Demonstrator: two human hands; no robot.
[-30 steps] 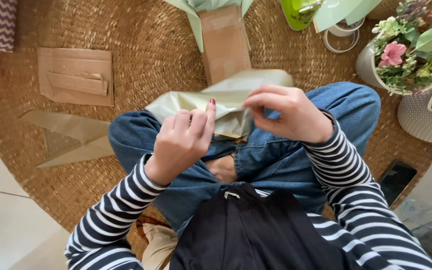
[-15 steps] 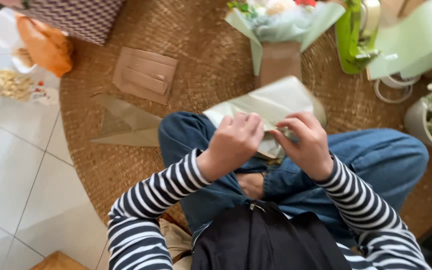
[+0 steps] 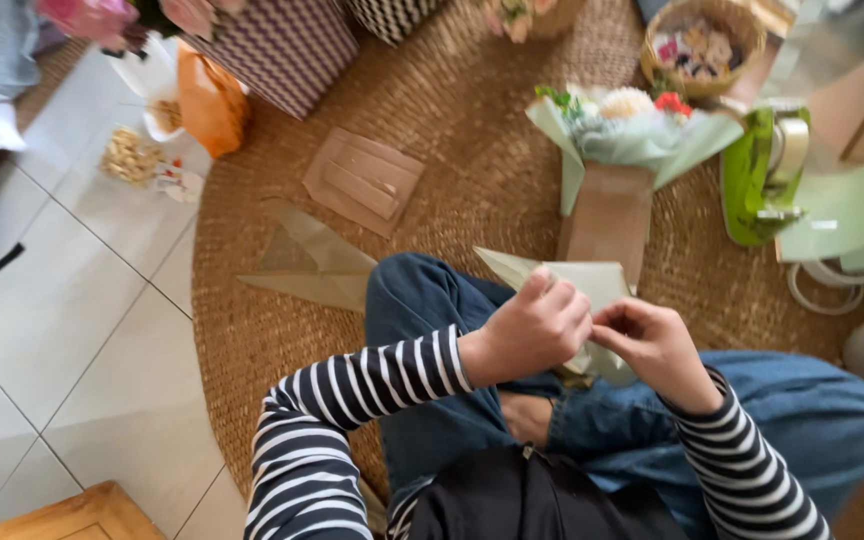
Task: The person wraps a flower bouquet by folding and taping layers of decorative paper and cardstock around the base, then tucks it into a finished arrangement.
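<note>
I sit cross-legged in blue jeans on a round woven mat (image 3: 252, 330). Over my lap, my left hand (image 3: 530, 330) and my right hand (image 3: 652, 345) both pinch a folded sheet of pale green wrapping paper (image 3: 577, 283). The fingers of the two hands meet at the sheet's near edge. Part of the paper is hidden under my hands. Just beyond it a wrapped bouquet (image 3: 620, 135) in green tissue and brown paper lies on the mat.
A flat brown paper piece (image 3: 364, 180) and a translucent sheet (image 3: 307, 260) lie to the left. A zigzag-patterned box (image 3: 282, 50), an orange bag (image 3: 210, 100), a wicker basket (image 3: 704, 45) and a green tape dispenser (image 3: 764, 175) ring the mat. White floor tiles (image 3: 62, 320) lie left.
The view has swung left and up, showing more floor and the boxes. My hands have come closer together on the green paper, fingers now meeting at its edge.
</note>
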